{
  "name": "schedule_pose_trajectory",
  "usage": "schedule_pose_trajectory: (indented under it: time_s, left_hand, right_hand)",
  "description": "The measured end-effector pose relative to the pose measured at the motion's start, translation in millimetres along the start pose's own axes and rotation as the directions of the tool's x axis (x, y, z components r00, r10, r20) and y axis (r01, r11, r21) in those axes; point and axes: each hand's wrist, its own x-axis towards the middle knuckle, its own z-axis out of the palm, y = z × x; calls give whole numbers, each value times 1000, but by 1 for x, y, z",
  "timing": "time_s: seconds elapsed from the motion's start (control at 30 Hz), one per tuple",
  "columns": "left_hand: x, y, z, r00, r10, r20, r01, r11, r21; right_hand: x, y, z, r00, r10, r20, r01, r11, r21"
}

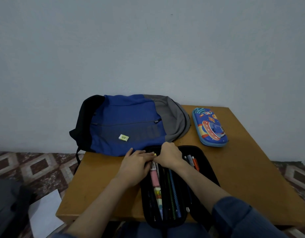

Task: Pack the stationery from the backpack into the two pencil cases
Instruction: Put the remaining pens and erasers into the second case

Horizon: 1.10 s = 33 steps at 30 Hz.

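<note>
On the desk [242, 169], both hands meet over the open black pencil case [196, 200]; left hand [136, 167] and right hand [168, 155] pinch a yellow-tipped pen [154, 154], backpack [127, 124] behind

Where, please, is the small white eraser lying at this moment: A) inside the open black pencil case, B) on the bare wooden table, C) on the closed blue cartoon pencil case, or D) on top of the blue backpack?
D: the small white eraser rests on the blue front panel of the backpack, apart from both hands and both cases.
</note>
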Motion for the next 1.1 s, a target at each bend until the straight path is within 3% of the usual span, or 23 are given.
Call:
schedule_pose_trajectory:
  time_s: [0.3,0.37,0.47,0.6,0.73,0.87,1.03,1.1]
  left_hand:
    - [-2,-2,6,1000,-5,-6,4,998,-62]
    - [1,-2,7,1000,-16,-3,14,969,-245]
    - [-1,-6,5,992,-127,-10,94,787,-609]
    - [-18,-11,10,981,-196,-2,136,687,-714]
    - [-26,-6,21,978,-205,-34,126,713,-689]
    - [-28,-9,20,967,-234,-99,117,757,-643]
    - [-34,-40,7,874,-366,-318,222,885,-410]
    - [-38,-61,7,874,-377,-307,293,912,-287]
  right_hand:
    - [1,18,-5,992,108,65,-125,905,407]
    - [0,18,-3,993,96,68,-116,896,429]
    - [-1,16,1,994,90,64,-110,885,452]
    - [0,17,3,992,85,95,-122,854,505]
    - [2,16,6,985,89,150,-150,870,469]
    - [8,15,2,987,40,155,-84,953,290]
    - [20,6,4,991,-99,-92,121,951,286]
    - [26,-7,3,974,-176,-144,210,938,277]
